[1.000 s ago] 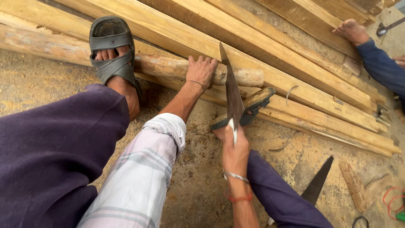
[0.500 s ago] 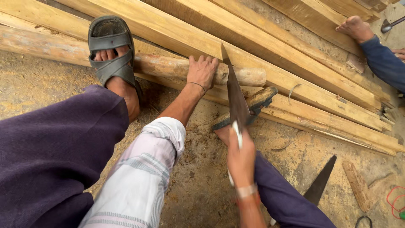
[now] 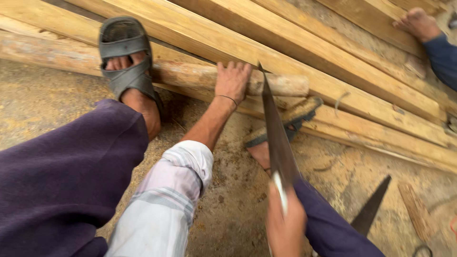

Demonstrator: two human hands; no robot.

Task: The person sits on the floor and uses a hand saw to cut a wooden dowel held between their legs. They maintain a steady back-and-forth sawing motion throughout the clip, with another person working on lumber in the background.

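L hand [image 3: 233, 81] lies palm-down on the log [image 3: 190, 74], fingers spread over its top, pinning it vs the planks [image 3: 304, 62] behind. R hand [image 3: 284, 223] is low in view, fingers clamped on the saw [image 3: 276, 138] handle; blade runs up & away, tip meeting the log just right of the L hand, near the log's cut end. L foot in a grey sandal [image 3: 124, 57] stands on the log further left, other foot [image 3: 281, 128] sits on the ground under the blade w/ its sandal against the lower plank. Step in hand, as I read it: sawing thru the log close to its end, mid-stroke w/ the blade drawn back. Next stroke calls for a straight push along the same line, blade kept clear of the L fingers, which sit just beside it, & weight kept on the log. 2nd saw [image 3: 371, 209] lies on the sawdust floor [image 3: 47, 109] at right; another person's hand [image 3: 419, 24] rests on planks far right
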